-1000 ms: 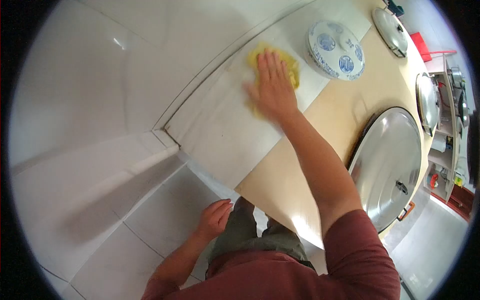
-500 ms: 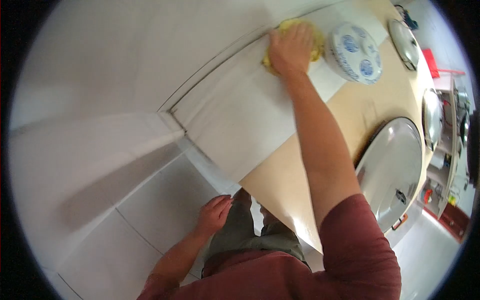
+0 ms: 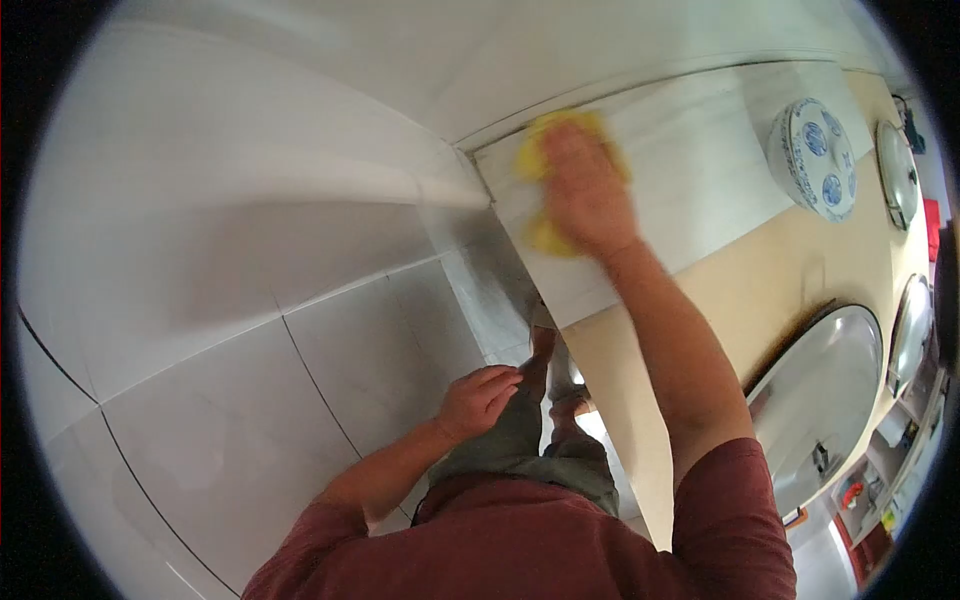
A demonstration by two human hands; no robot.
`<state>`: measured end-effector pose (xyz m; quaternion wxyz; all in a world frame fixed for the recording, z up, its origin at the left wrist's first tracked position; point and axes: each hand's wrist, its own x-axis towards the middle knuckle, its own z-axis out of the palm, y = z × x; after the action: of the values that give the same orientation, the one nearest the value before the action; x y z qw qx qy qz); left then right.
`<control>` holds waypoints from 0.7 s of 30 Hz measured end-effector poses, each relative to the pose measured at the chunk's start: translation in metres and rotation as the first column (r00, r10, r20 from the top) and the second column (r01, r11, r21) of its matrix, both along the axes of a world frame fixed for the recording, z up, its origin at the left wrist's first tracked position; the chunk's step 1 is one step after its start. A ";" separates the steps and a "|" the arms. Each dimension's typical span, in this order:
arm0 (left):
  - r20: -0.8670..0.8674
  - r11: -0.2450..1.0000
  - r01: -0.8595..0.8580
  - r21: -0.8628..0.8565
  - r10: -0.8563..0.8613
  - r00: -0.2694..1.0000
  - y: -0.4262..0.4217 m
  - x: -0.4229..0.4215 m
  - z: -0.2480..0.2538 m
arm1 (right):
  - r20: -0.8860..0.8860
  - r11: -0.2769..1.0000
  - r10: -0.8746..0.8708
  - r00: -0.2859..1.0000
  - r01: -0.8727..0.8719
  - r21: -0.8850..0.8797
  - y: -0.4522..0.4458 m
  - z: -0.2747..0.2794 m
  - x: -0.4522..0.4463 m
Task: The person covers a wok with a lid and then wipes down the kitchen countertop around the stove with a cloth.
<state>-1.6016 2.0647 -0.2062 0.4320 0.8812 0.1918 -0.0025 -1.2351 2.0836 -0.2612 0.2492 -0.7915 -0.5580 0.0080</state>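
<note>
My right hand [image 3: 588,190] presses a yellow cloth [image 3: 550,237] against the white marble-like strip [image 3: 700,150] of the counter, near its left end by the wall. Motion blurs the fingers, and the palm hides the cloth's middle. Low in front of my body, off the counter, my left hand [image 3: 480,402] hangs with its fingers drawn together and bent; nothing shows in it. Farther right on the strip stands a lidded white bowl with blue patterns [image 3: 815,155], apart from the cloth.
A large metal lid [image 3: 820,400] covers part of the beige counter [image 3: 760,270] at the right. Two smaller lids [image 3: 897,175] [image 3: 910,330] lie beyond. Shelves [image 3: 885,450] stand at the far right. A white wall [image 3: 300,110] borders the strip.
My right hand and the cloth have moved along the strip to its left end, away from the bowl. The view has turned left, and my left hand remains low by my body.
</note>
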 end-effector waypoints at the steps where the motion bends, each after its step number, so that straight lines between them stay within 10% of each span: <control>1: 0.017 0.999 -0.027 0.028 0.026 1.000 0.001 -0.014 -0.009 | 0.036 0.983 -0.180 0.983 0.181 -0.024 -0.001 0.022 0.011; 5: -0.016 0.993 -0.093 0.073 0.095 0.995 0.001 -0.045 -0.035 | 0.088 0.949 -0.313 0.946 0.314 -0.008 0.029 0.014 -0.028; 12: 0.044 0.998 -0.014 0.063 0.011 0.999 -0.015 -0.012 -0.040 | 0.060 0.938 0.337 0.939 -0.341 0.060 0.038 0.015 -0.020; 21: 0.162 0.969 -0.241 0.049 0.231 0.959 -0.016 0.018 -0.034 | 0.065 0.984 0.173 0.983 -0.169 -0.064 -0.087 0.024 -0.127</control>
<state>-1.5837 2.0482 -0.2405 0.4124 0.8639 0.2612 0.1243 -1.3618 1.9964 -0.2369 0.2043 -0.7475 -0.6319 0.0176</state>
